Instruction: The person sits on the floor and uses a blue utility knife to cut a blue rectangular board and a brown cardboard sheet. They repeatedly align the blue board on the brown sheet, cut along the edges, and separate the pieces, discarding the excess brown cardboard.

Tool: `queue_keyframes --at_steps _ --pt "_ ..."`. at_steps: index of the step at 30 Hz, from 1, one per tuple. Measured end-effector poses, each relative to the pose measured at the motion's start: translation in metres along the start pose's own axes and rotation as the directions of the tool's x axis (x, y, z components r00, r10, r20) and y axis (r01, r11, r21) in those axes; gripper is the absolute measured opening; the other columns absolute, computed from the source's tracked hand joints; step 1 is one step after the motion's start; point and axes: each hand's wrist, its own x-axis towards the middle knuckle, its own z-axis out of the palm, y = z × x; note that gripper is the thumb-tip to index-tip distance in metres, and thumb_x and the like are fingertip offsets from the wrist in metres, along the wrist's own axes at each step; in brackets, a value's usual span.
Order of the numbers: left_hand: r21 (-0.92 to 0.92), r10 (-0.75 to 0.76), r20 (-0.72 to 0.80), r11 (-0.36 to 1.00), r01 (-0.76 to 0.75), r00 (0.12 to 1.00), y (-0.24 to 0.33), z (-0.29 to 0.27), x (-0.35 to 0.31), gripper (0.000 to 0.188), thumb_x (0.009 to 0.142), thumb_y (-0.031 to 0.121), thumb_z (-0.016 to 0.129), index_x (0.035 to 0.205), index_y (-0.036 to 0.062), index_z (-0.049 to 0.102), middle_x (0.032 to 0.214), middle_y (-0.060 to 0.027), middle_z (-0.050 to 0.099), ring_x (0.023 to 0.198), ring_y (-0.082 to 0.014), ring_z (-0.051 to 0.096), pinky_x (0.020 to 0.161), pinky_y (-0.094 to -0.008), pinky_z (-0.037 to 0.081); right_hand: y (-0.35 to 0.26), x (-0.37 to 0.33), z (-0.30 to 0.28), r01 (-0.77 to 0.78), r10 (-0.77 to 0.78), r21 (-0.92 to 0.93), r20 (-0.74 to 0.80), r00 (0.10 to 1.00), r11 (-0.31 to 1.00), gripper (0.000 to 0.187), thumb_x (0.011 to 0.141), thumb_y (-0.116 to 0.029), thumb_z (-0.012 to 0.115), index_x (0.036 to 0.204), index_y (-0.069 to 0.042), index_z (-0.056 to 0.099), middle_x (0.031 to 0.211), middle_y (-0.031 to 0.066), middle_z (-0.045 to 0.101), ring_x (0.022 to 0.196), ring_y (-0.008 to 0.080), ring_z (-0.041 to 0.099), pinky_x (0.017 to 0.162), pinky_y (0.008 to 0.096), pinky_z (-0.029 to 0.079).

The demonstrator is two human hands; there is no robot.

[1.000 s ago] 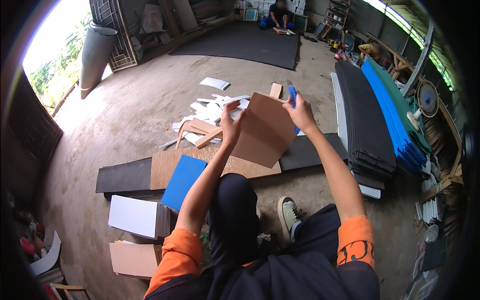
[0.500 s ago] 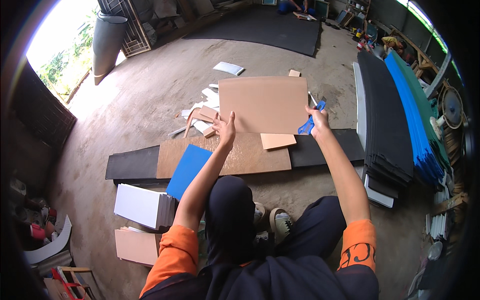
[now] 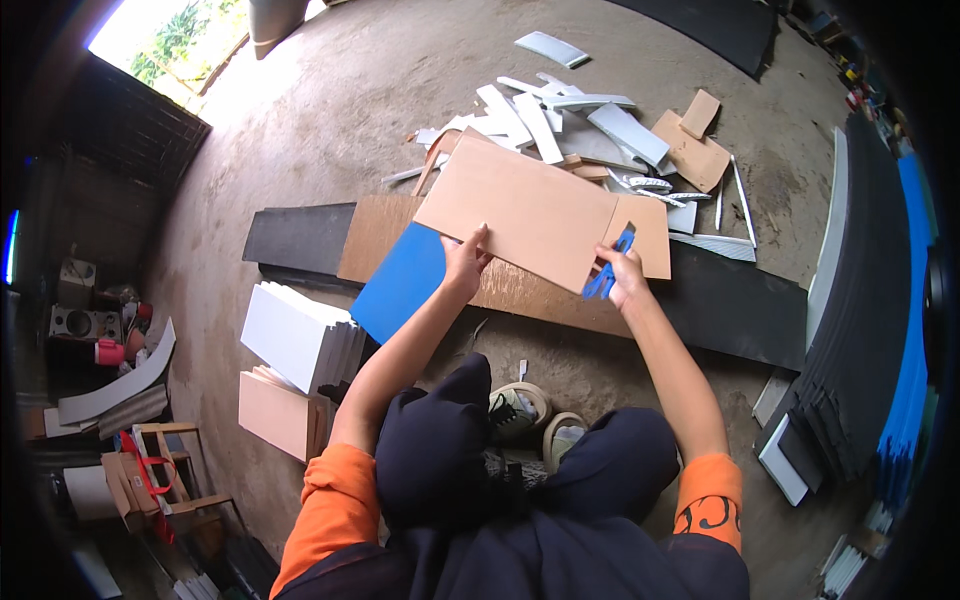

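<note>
A tan rectangular foam-like sheet [image 3: 520, 205] is held out in front of me, tilted down to the right. My left hand [image 3: 466, 266] pinches its near edge, thumb on top and fingers underneath. At the right corner my right hand [image 3: 626, 276] is closed around a blue utility knife [image 3: 604, 276] and also touches the sheet. Below the sheet lies a brown wooden board [image 3: 550, 300] on long black boards [image 3: 735, 315]. A smaller tan piece [image 3: 650, 235] shows beyond the right corner. A blue sheet [image 3: 392, 285] rests on the board's left part, beside my left forearm.
White and tan offcuts [image 3: 625, 135] litter the floor beyond the board. At the left stand a stack of white sheets [image 3: 290, 335] and a stack of tan sheets [image 3: 275, 415]. Black sheets [image 3: 850, 330] and blue sheets [image 3: 910, 330] are piled along the right.
The view has tipped downward and turned. The tan sheet has swung from nearly level to slanting down to the right, still between both hands. The knife stays in my right hand.
</note>
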Motion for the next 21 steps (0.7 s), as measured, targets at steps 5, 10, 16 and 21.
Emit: queue_keyframes --at_steps 5,10,16,21 --pt "0.350 0.174 -0.081 0.927 -0.136 0.981 -0.026 -0.044 0.013 0.056 0.087 0.011 0.051 0.131 0.0094 0.018 0.118 -0.0113 0.045 0.103 -0.0198 0.052 0.083 -0.0332 0.048 0.056 -0.005 -0.034 -0.169 0.173 -0.282 -0.009 0.985 0.945 0.025 0.078 -0.005 0.057 0.094 -0.010 0.038 0.089 0.0059 0.044 0.083 0.0188 0.050 0.068 0.0404 0.046" --pt "0.642 0.140 0.039 0.756 -0.132 0.989 -0.055 -0.122 0.050 0.051 0.089 0.021 0.046 0.131 -0.0023 0.029 0.123 -0.0183 0.048 0.114 -0.0245 0.047 0.095 -0.0311 0.035 0.032 0.007 -0.022 -0.013 0.004 -0.418 -0.022 1.000 0.908 0.014 0.085 -0.009 0.044 0.096 -0.008 0.036 0.085 0.0078 0.046 0.063 0.0152 0.054 0.049 0.0268 0.046" --pt "0.678 0.171 0.073 0.714 -0.175 0.982 -0.081 -0.076 0.078 0.046 0.091 0.017 0.043 0.133 0.0026 0.029 0.123 -0.0133 0.048 0.111 -0.0181 0.047 0.093 -0.0297 0.037 0.053 0.055 -0.009 0.248 -0.265 -0.855 0.136 0.955 0.455 0.029 0.080 -0.012 0.052 0.105 -0.001 0.042 0.083 0.0111 0.050 0.074 0.0227 0.054 0.070 0.0336 0.046" --pt "0.909 0.157 0.031 0.407 -0.093 0.987 -0.050 -0.057 0.077 0.049 0.084 0.022 0.056 0.125 0.0010 0.041 0.111 -0.0189 0.050 0.103 -0.0284 0.052 0.090 -0.0354 0.040 0.082 0.057 0.016 0.374 -0.350 -0.920 0.315 0.882 0.115 0.044 0.077 -0.006 0.052 0.116 0.003 0.035 0.106 0.0227 0.039 0.095 0.0369 0.047 0.084 0.0410 0.040"
